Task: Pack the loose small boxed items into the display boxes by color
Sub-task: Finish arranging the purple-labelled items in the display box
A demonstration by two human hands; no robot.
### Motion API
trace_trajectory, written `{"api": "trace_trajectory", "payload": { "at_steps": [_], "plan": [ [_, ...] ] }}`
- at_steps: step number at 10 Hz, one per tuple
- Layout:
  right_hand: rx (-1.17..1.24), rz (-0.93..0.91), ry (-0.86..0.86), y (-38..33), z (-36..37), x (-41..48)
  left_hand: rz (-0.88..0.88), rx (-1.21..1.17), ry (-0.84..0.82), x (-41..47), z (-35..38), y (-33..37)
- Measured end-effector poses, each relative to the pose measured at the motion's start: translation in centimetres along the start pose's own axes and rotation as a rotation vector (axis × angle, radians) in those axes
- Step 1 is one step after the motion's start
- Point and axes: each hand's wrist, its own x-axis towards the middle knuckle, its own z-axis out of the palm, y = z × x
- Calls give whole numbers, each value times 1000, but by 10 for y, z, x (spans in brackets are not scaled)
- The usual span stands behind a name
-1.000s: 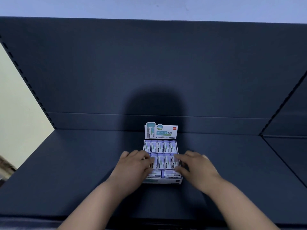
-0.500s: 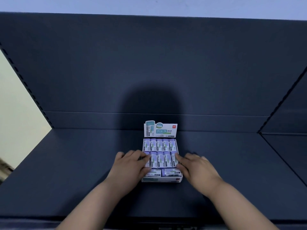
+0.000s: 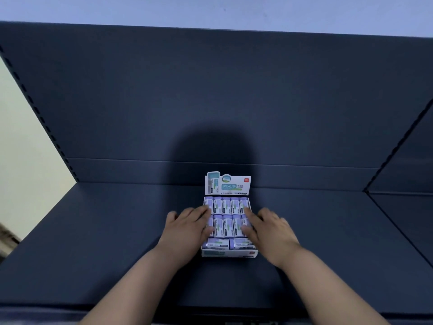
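The head view shows a white display box [image 3: 229, 253] in the middle of the dark shelf [image 3: 93, 231], filled with purple small boxes [image 3: 226, 205]. The left grip [image 3: 187, 228] rests with straight fingers on its left column. The right grip [image 3: 269, 228] rests the same way on its right column, and neither clasps anything.

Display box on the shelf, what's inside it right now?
The display box is full of small purple boxes: two upright rows and two lying flat in front. The left hand and right hand cover the middle row's ends; anything beneath the top layer is hidden.
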Motion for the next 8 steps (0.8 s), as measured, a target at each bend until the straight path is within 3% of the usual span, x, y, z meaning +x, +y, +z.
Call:
{"api": "trace_trajectory", "payload": {
  "at_steps": [1,3,5,8],
  "plan": [
    [61,6,36,6,-3,-2,1,-16,-5,-1,0,-6],
    [154,-27,-166,33,2,-24,-19,-83,-242,-24,-11,-26],
    [141,-103,-33,25,19,-22,12,-105,-178,-24,2,-14],
    [143,-101,-56,29,16,-20,4,-128,-172,-23,3,-19]
  ]
}}
